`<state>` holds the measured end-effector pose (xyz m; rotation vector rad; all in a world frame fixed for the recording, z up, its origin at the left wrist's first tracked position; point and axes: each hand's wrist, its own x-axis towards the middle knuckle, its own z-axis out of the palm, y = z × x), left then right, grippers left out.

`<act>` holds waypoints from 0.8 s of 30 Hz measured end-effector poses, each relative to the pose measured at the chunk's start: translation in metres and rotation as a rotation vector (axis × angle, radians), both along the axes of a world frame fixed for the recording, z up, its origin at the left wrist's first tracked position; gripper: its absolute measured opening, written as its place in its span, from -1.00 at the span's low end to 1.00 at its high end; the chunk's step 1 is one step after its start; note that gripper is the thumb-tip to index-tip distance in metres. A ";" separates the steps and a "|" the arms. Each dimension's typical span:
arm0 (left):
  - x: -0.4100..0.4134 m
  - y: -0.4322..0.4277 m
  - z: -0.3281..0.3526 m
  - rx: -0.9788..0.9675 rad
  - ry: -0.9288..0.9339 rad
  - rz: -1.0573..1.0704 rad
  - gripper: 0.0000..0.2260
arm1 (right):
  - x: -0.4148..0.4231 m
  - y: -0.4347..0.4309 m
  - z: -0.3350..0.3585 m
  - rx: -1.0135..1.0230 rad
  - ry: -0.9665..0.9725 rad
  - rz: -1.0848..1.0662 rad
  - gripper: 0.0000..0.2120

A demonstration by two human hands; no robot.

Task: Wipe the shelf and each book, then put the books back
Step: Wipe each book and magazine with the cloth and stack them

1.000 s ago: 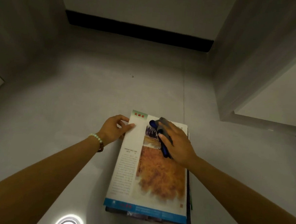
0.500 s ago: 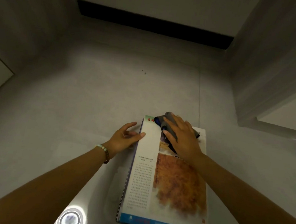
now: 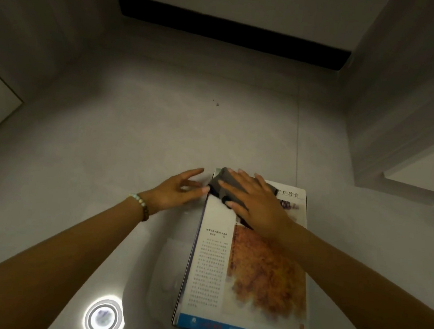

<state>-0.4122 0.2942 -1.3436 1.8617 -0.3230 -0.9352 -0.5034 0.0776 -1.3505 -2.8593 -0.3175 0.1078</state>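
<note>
Two hands, fingers uncurled: we are pressing the soft cloth [image 3: 220, 186] under our right hand [image 3: 256, 208] onto the glossy, likely slippery book [image 3: 259, 275] on the floor [image 3: 162, 122], our left hand [image 3: 178, 193] bracing its far corner.

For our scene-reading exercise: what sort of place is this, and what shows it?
Probably an indoor room's floor, perhaps at home: glossy grey floor tiles mirroring a round light, a black skirting board under a white wall.
</note>
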 end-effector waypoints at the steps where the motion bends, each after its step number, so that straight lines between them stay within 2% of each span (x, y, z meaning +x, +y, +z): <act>1: 0.004 -0.002 0.003 0.037 -0.061 -0.021 -0.45 | -0.005 -0.009 -0.001 -0.008 0.007 -0.048 -0.32; 3: 0.007 -0.013 0.006 0.035 -0.109 -0.016 -0.52 | -0.010 -0.025 -0.001 0.000 0.021 -0.175 -0.22; 5: 0.007 -0.026 0.007 -0.008 -0.023 0.079 -0.51 | -0.016 -0.018 0.002 0.021 0.040 -0.190 -0.24; 8: 0.008 -0.037 0.004 -0.057 0.148 0.153 -0.55 | -0.032 0.017 0.002 0.025 0.036 0.032 -0.44; 10: 0.006 -0.037 0.000 -0.086 0.180 0.144 -0.60 | -0.040 0.025 0.000 0.024 0.019 0.173 -0.48; 11: 0.005 -0.038 -0.001 -0.117 0.187 0.160 -0.62 | -0.040 0.019 0.000 0.022 0.031 0.178 -0.47; 15: -0.002 -0.040 -0.010 -0.168 0.147 0.238 -0.67 | -0.030 -0.018 0.000 0.056 0.051 -0.175 -0.37; 17: -0.003 -0.040 -0.013 -0.168 0.127 0.263 -0.70 | -0.033 -0.005 0.001 0.010 0.047 -0.245 -0.40; 18: -0.003 -0.040 -0.015 -0.168 0.114 0.274 -0.73 | -0.039 0.010 0.002 -0.005 0.042 -0.182 -0.44; 21: -0.007 -0.041 -0.017 -0.136 0.031 0.316 -0.76 | -0.062 0.049 0.005 -0.051 0.075 0.219 -0.51; 22: -0.008 -0.041 -0.017 -0.125 0.029 0.333 -0.76 | -0.066 0.047 0.006 -0.058 0.088 0.269 -0.51; 24: -0.013 -0.037 -0.015 -0.091 0.055 0.315 -0.75 | -0.063 0.026 0.000 -0.017 0.059 0.151 -0.49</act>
